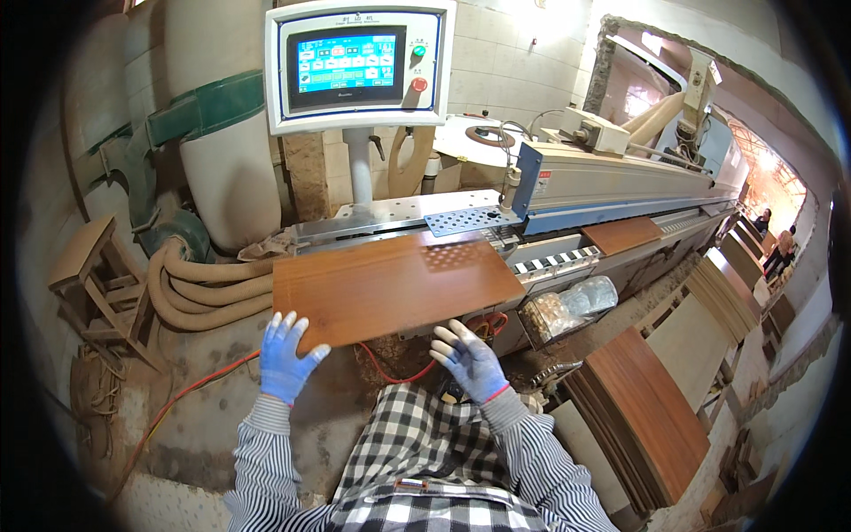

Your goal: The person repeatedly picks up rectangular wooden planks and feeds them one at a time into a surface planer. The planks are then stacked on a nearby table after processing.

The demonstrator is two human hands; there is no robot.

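Observation:
A glossy brown wood-grain panel (392,286) lies with its far edge on the infeed of an edge banding machine (618,179), beside a perforated blue plate (472,219). At the panel's near left corner is my left hand (287,359), in a blue and white glove, fingers spread; whether it presses on the panel cannot be told. My right hand (471,362), gloved alike, is just off the near edge, fingers apart and holding nothing. Farther along the machine, a second brown panel (621,235) lies under the blue-edged beam.
A control screen (347,66) stands above the machine. On the right are a stack of brown panels (648,405) and further stacks (725,292). A bin of scraps (568,309) hangs at the machine's side. Hoses (206,292) and a wooden stool (100,279) are left; people stand far right.

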